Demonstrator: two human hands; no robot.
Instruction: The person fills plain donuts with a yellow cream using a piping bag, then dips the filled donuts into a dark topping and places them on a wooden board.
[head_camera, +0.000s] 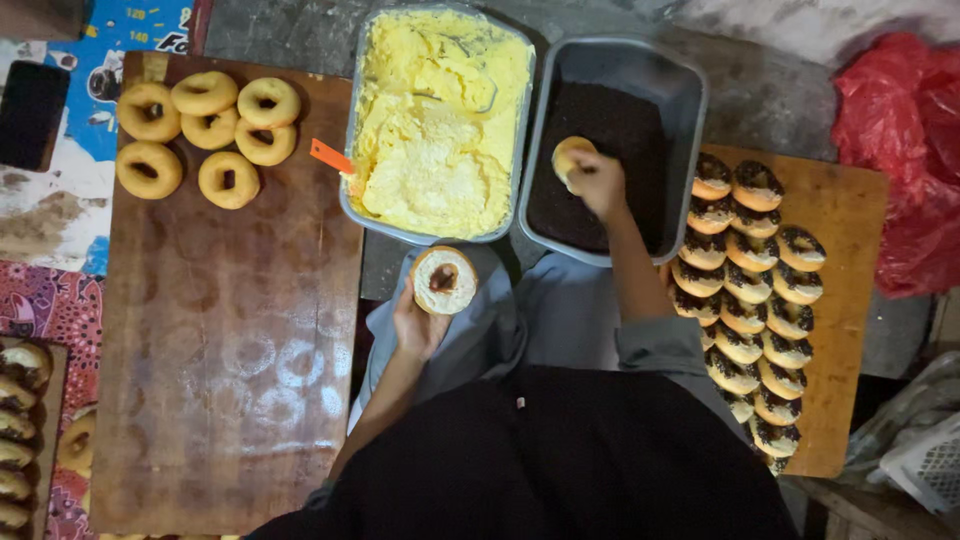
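Two tubs: yellow cream, chocolate sprinkles.

A dark phone with a blank screen lies far left on blue printed paper; a crumpled red plastic bag sits far right.

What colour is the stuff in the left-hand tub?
Pale yellow cream, seen in the head view.

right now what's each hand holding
Left hand: closed on a cream-topped doughnut.
Right hand: closed on a doughnut over the dark sprinkle tray.
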